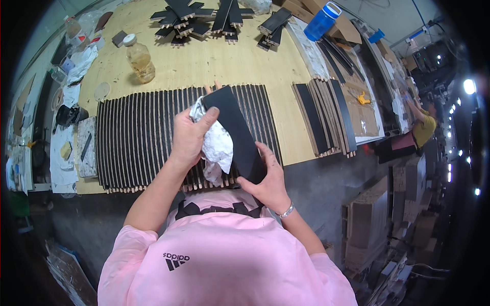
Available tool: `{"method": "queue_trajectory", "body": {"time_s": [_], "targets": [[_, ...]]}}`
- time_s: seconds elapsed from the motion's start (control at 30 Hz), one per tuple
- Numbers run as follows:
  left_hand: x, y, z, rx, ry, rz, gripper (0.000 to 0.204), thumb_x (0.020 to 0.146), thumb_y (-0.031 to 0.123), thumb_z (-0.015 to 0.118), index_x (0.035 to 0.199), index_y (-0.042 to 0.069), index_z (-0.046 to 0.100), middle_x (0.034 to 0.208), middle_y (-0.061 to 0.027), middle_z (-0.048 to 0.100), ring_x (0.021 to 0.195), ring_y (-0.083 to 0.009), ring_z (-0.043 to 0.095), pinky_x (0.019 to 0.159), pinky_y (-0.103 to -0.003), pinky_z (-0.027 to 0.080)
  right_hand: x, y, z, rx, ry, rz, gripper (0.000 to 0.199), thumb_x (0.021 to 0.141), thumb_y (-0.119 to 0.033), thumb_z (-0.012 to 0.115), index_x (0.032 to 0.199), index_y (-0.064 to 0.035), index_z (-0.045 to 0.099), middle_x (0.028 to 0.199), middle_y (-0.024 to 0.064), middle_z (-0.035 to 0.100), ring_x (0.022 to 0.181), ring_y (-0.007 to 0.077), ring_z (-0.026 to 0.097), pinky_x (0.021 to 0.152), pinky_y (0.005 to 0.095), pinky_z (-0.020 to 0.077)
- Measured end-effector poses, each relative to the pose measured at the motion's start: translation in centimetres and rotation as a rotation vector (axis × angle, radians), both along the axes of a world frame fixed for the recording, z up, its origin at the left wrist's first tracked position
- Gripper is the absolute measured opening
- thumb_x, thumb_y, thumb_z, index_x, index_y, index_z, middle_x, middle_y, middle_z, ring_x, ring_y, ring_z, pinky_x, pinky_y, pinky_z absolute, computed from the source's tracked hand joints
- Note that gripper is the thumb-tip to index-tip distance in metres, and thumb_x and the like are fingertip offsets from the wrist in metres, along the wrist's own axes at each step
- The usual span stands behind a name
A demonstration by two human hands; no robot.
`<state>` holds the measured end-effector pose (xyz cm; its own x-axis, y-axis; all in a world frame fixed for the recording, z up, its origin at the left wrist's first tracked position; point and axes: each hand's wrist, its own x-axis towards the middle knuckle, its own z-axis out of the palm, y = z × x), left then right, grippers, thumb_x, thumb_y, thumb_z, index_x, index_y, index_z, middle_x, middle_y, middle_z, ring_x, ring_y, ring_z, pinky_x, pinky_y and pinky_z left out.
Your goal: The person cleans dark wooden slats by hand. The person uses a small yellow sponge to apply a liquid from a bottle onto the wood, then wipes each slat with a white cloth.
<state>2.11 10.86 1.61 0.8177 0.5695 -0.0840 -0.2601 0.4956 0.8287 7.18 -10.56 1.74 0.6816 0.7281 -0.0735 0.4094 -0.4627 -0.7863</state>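
Observation:
A flat black wooden board (236, 122), with pale dowel pegs at its far end, is held tilted above the table in front of me. My left hand (191, 133) is closed on a crumpled white cloth (218, 147), its thumb lying along the board's far left edge. My right hand (268, 178) grips the near end, thumb on one side and fingers on the other. Beneath them, a long row of black boards (135, 137) stands packed on edge, with pale pegs showing at both ends.
Loose black pegged boards (184, 20) are piled at the back of the table (194, 64). A clear bottle of yellowish liquid (139, 58) stands left of them. More boards (324, 117) lie at right, near a blue bottle (322, 21) and yellow-handled tool (363, 98). Another person (423, 127) is far right.

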Motion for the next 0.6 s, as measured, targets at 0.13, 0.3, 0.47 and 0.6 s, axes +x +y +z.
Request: {"method": "queue_trajectory", "body": {"time_s": [0.13,0.3,0.47,0.6], "targets": [[0.0,1.2,1.6,0.070,-0.031,0.102,0.024,0.096,0.021,0.065,0.103,-0.002,0.066,0.089,-0.0051,0.070,0.074,-0.0097,0.065,0.066,-0.025,0.053,1.8,-0.4,-0.1,0.530,0.794,-0.134,0.050,0.090,-0.025,0.047,0.128,0.0074,0.050,0.096,0.0133,0.065,0.075,0.0234,0.066,0.075,0.0348,0.0549],[1.2,1.4,3.1,0.510,0.004,0.036,0.018,0.095,0.014,0.065,0.107,0.001,0.067,0.087,-0.0004,0.066,0.072,-0.0056,0.059,0.067,-0.023,0.050,4.1,-0.1,-1.0,0.745,1.223,-0.172,0.059,0.095,-0.035,0.023,0.124,0.0079,0.052,0.103,0.0177,0.064,0.087,0.0274,0.066,0.077,0.0385,0.0558],[2.2,-4.5,1.4,1.414,-0.162,-0.148,0.045,0.073,-0.001,0.066,0.117,0.011,0.068,0.107,-0.0125,0.059,0.095,-0.0304,0.062,0.080,-0.037,0.053,4.9,1.9,-1.7,1.165,1.469,-0.352,0.061,0.102,-0.050,0.032,0.116,0.0034,0.058,0.108,0.0161,0.066,0.094,0.0244,0.066,0.080,0.0395,0.0569],[-0.1,-6.7,-0.6,1.502,-0.266,-0.146,0.043,0.072,0.000,0.065,0.113,0.013,0.072,0.095,-0.0116,0.064,0.079,-0.0291,0.066,0.066,-0.036,0.054,5.9,1.8,-2.2,0.818,1.300,-0.325,0.051,0.103,-0.053,0.037,0.115,-0.0088,0.060,0.090,0.0090,0.068,0.079,0.0186,0.068,0.070,0.0358,0.0587]]}}
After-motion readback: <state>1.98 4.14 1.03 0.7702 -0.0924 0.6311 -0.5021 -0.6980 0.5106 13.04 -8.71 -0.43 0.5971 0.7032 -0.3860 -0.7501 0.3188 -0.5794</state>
